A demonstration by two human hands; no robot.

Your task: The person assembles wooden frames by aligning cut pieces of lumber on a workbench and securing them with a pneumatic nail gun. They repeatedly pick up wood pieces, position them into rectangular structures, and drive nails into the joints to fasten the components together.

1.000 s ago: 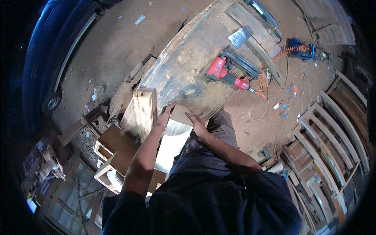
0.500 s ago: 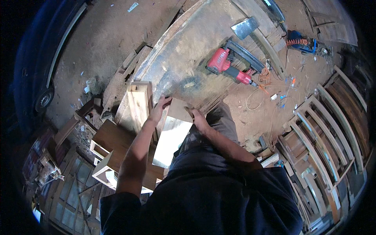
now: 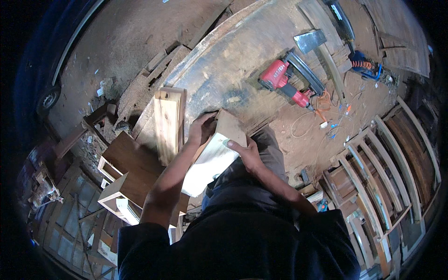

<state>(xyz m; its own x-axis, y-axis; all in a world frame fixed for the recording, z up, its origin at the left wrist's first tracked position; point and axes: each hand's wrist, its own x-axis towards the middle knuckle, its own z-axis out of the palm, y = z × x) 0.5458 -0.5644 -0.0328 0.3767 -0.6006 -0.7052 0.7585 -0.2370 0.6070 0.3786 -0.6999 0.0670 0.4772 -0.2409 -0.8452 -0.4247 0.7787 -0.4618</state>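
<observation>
A long, box-shaped wooden piece (image 3: 212, 161) with a bright pale face is held in front of my body, at the near edge of the workbench (image 3: 210, 88). My left hand (image 3: 201, 129) grips its far left corner with the fingers bent over the edge. On the other side my right hand (image 3: 248, 153) clasps it, the thumb lying flat on the pale face. The underside and the fingers beneath are hidden. Just left of my left hand, a stack of pale wooden boards (image 3: 169, 121) rests on the bench.
A red nail gun (image 3: 282, 79) lies on the bench, near a hatchet head (image 3: 310, 41). Brown wooden boxes (image 3: 135, 163) stand at the left. Curved wooden frames (image 3: 378, 172) lean at the right. A thin hose (image 3: 298, 122) coils on the dirt floor. A dark vehicle (image 3: 49, 56) is at far left.
The wooden piece has turned and tilted, its far end shifting right. My right thumb has come onto its pale face, and my left fingers have curled more over the corner.
</observation>
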